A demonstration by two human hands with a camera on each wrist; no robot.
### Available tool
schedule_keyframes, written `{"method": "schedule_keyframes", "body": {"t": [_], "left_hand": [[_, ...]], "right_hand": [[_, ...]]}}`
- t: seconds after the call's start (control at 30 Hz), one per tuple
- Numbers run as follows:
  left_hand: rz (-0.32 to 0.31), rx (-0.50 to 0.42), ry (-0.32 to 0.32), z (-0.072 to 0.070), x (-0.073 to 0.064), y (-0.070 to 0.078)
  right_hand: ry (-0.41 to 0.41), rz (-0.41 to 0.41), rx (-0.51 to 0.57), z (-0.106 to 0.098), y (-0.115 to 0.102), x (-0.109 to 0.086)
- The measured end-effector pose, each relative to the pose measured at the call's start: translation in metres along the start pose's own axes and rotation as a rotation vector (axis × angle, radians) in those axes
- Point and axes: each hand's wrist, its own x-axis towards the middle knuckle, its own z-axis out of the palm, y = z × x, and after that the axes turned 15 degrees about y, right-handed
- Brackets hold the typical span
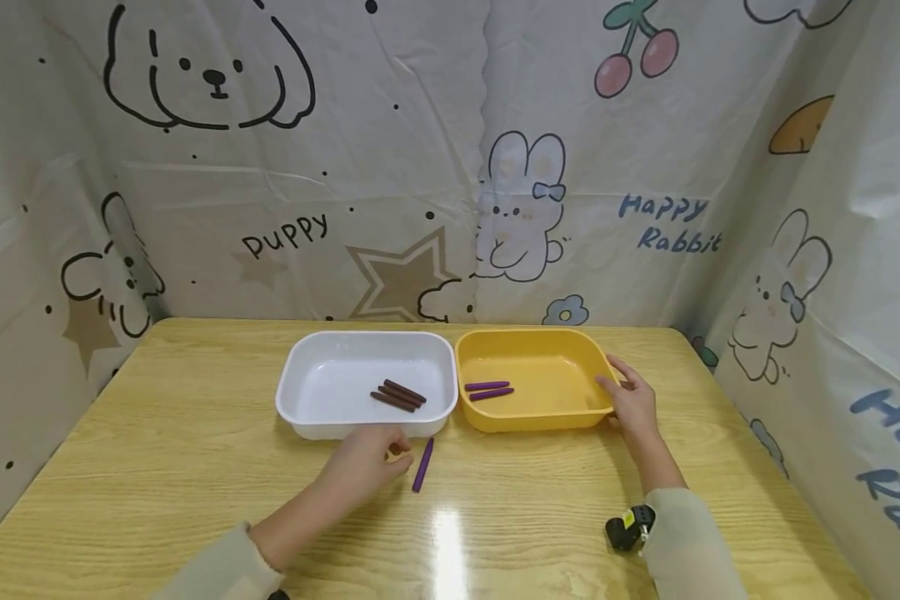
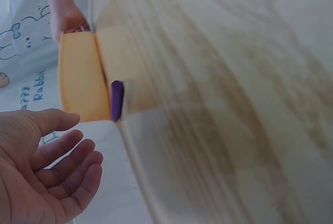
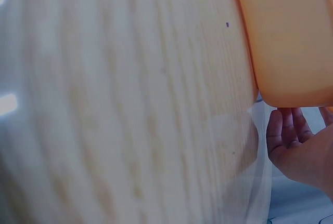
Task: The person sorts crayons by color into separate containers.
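My left hand point(image 1: 367, 462) hovers in front of the white plastic basin point(image 1: 326, 379), its fingers loosely bent around nothing. Just right of its fingertips a purple crayon point(image 1: 423, 465) lies on the table; the left wrist view shows that crayon point(image 2: 117, 101) apart from the hand. At the far end of the yellow basin point(image 1: 551, 383), my right hand point(image 1: 633, 408) grips the rim, thumb at the edge and fingers against the outer wall. Several brown crayons point(image 1: 396, 400) lie in the white basin. Two purple crayons point(image 1: 487, 386) lie at the left inside the yellow one.
Both basins stand side by side on the wood-grain table point(image 1: 157, 442), their rims close together. A printed cloth point(image 1: 307, 183) hangs behind and along both sides of it. A small black device point(image 1: 628, 528) sits at the right sleeve.
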Motion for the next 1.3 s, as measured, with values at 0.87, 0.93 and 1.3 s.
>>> {"method": "schedule_keyframes", "body": {"t": [0.87,0.93,1.3], "left_hand": [[-0.026,0.129,-0.078,0.035,0.01,0.01],[-0.02,0.127,-0.073,0.035,0.009,0.011],[0.039,0.105,-0.108,0.03,0.014,0.019]], "right_hand": [[-0.001,0.015,-0.013,0.001,-0.002,0.003],[0.004,0.011,-0.013,0.001,-0.001,0.003],[-0.009,0.006,-0.028,-0.001,-0.001,0.0]]}}
